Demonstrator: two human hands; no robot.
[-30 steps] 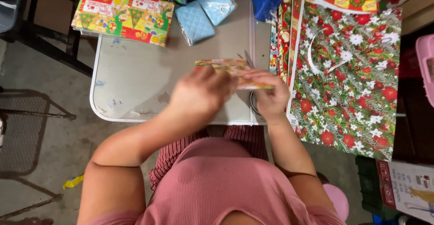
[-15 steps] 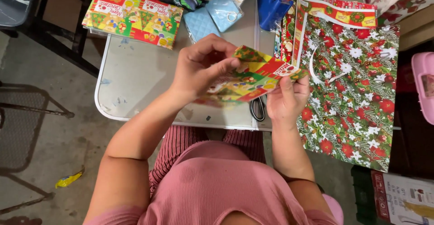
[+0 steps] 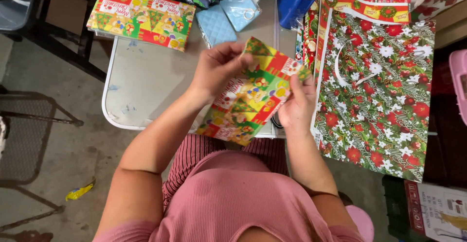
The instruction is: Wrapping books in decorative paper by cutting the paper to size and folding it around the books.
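Left hand (image 3: 219, 69): pinches the top edge of a patchwork-patterned gift bag (image 3: 250, 96), held above the table edge.
Right hand (image 3: 296, 107): grips the bag's right side, fingers curled on its face.
Table (image 3: 151, 84): grey, with rounded corners.
Far edge: a stack of matching gift bags (image 3: 141, 13) and blue quilted pouches (image 3: 228, 13).
Right: a large poinsettia-print bag (image 3: 379, 86) lying flat.

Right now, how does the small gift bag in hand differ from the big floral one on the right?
The patchwork gift bag is smaller, held off the table in the left hand and right hand; the floral gift bag lies flat, untouched. The patchwork gift bag has red, green and yellow blocks; the floral gift bag has red and white flowers on green. Both are festive paper bags.
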